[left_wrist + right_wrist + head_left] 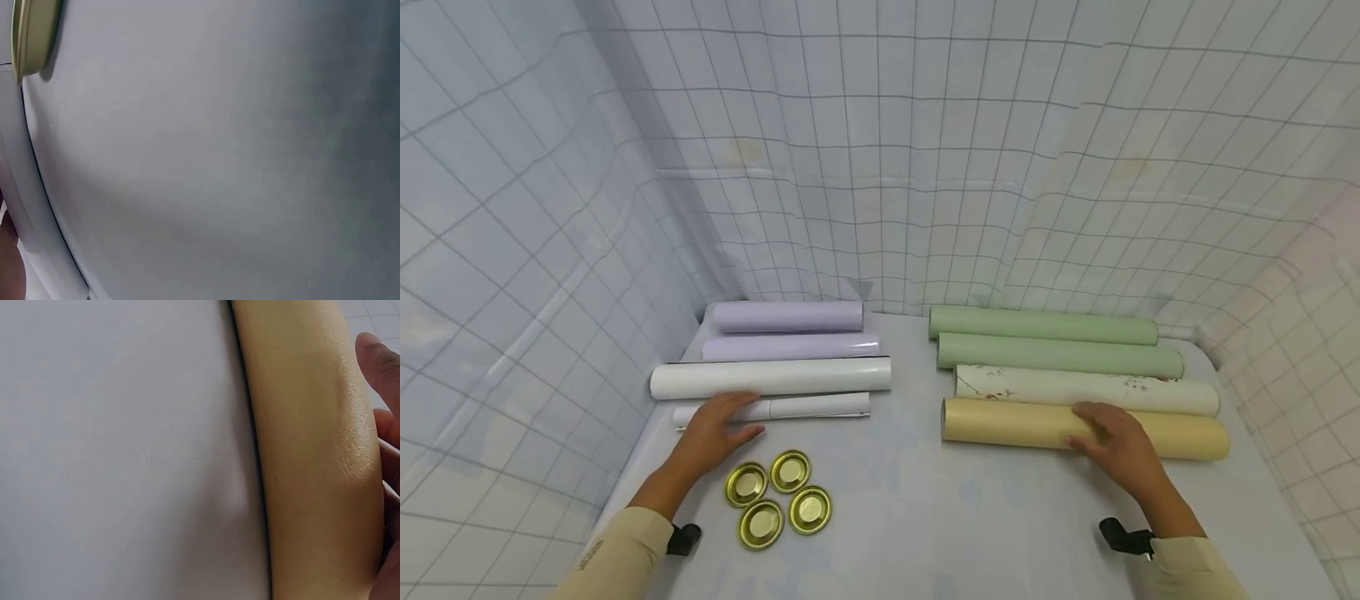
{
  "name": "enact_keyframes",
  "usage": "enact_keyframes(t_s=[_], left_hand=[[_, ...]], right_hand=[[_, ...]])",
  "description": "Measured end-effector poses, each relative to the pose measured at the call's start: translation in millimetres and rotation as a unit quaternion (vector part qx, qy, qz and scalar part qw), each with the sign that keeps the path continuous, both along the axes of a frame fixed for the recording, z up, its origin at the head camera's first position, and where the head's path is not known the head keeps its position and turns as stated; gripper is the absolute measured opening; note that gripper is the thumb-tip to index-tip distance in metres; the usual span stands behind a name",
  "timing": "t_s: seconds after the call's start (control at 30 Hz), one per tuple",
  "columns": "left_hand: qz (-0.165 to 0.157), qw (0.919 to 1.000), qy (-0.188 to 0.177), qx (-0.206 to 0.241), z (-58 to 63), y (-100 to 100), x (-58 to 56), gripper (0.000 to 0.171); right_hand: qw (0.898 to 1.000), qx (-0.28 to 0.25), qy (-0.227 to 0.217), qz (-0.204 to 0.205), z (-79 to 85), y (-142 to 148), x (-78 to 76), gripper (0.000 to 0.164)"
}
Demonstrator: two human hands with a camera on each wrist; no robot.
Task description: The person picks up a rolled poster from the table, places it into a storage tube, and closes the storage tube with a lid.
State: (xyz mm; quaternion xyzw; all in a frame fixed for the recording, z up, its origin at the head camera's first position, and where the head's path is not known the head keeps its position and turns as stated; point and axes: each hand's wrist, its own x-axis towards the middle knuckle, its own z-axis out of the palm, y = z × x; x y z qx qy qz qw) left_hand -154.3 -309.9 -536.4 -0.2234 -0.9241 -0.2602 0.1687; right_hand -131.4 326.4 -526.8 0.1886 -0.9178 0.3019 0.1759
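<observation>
My left hand [713, 433] lies over the left part of a thin white roll [820, 406], fingers spread loosely and fingertips near the thicker white roll [820, 377] behind. Only a bit of that hand shows at the edge of the left wrist view, beside the thin roll [31, 206]. On the right, my other hand [1116, 446] is over a yellow roll [1000, 423], thumb and fingers apart and relaxed. The right wrist view shows its fingers [378, 362] along the far side of the yellow roll [312, 450].
Several shallow gold tins [760, 523] sit close together in front of the left rolls. Two lilac rolls [790, 317] lie at the back left. Two green rolls [1045, 325] and a floral cream roll [1045, 387] lie behind the yellow one. Grid-patterned sheeting [880, 167] surrounds the table.
</observation>
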Motion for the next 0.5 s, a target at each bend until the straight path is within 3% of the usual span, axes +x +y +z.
enact_keyframes(t_s=[0.23, 0.5], left_hand=[[-0.005, 0.9997, 0.012, 0.023, -3.1, -0.5, -4.6, 0.051], [-0.010, 0.9992, -0.002, 0.038, -6.7, -1.5, -4.8, 0.041]], right_hand=[[0.996, 0.046, 0.070, -0.006, -5.5, -6.7, -6.3, 0.059], [0.997, 0.056, 0.048, -0.021, -4.5, -9.9, -4.7, 0.060]])
